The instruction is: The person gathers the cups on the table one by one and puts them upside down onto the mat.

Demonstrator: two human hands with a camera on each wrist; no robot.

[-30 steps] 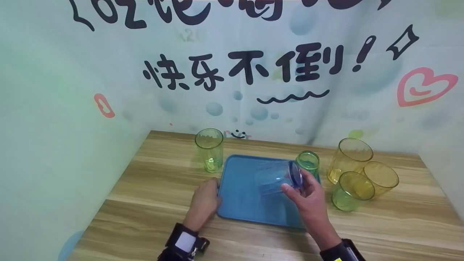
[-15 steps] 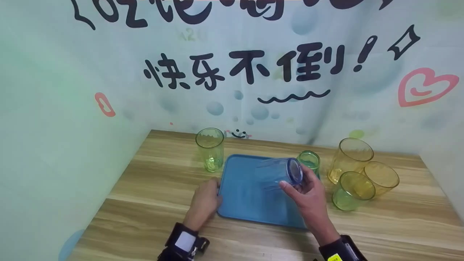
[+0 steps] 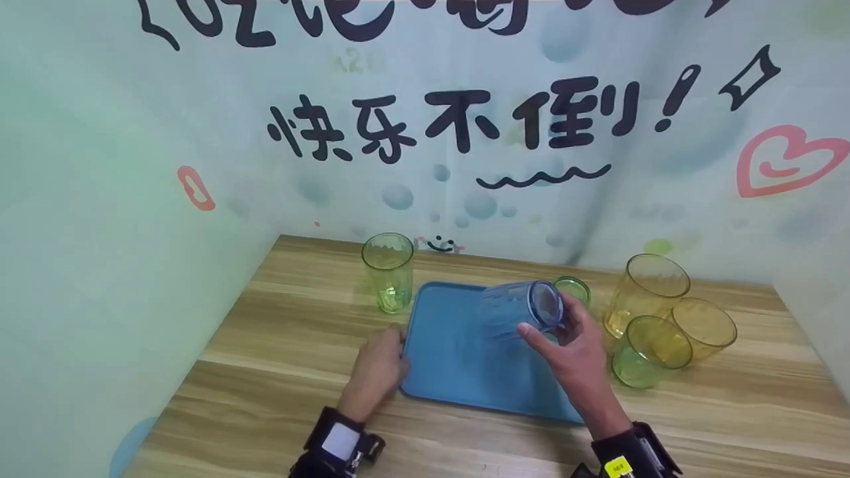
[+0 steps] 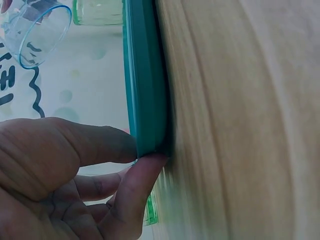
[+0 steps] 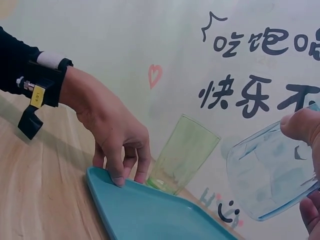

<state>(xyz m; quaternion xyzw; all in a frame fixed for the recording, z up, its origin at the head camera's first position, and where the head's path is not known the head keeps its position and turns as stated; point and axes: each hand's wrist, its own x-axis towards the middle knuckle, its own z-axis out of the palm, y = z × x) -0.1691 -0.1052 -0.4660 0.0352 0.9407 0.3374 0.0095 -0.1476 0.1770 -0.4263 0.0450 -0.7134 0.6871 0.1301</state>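
Note:
The left hand (image 3: 377, 368) pinches the left edge of the blue tray (image 3: 465, 358); in the left wrist view, thumb and finger (image 4: 75, 170) grip its rim (image 4: 147, 100). Tilted on its side above the tray, a clear blue glass (image 3: 511, 309) is held near its base by the right hand (image 3: 581, 365), its mouth toward the left. The right wrist view shows the glass (image 5: 270, 165) between the thumb and fingers of the right hand (image 5: 307, 145). Behind the right hand is a small green glass (image 3: 572, 289), partly hidden.
A tall green glass (image 3: 389, 275) stands beyond the tray's back left corner. To the right stand two yellow glasses (image 3: 654, 275) (image 3: 710, 325) and a glass with a green base (image 3: 641, 365), close together. A printed cloth (image 3: 438, 133) hangs behind the wooden table (image 3: 265, 352).
The right hand has raised the blue glass slightly, turning its base more toward the head camera. The left hand stays on the tray edge. The head view has shifted a little.

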